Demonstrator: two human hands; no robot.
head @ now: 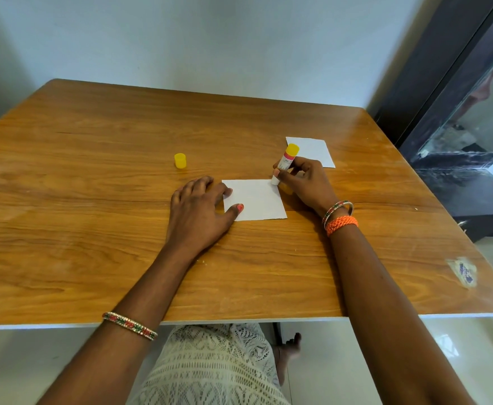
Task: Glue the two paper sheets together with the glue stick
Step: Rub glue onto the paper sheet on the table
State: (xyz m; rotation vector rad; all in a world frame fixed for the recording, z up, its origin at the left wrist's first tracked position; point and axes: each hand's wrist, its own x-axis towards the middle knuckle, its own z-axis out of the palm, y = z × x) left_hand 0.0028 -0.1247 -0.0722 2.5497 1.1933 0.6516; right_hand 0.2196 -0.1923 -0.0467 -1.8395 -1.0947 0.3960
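Against near sheet (255,200), tilted glue stick (285,162) (tip down).

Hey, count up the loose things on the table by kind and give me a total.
Paper sheets: 2 (near one, far one)
Glue stick: 1
Yellow cap: 1
Total: 4

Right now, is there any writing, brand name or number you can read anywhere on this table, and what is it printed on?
None can be read.
Glue stick in the right hand: its white and pink label carries small print, too small and blurred to read.
Worn sticker near the table's right edge: dark blue marks, too smudged to read.
Yellow cap and both paper sheets: no text shows.
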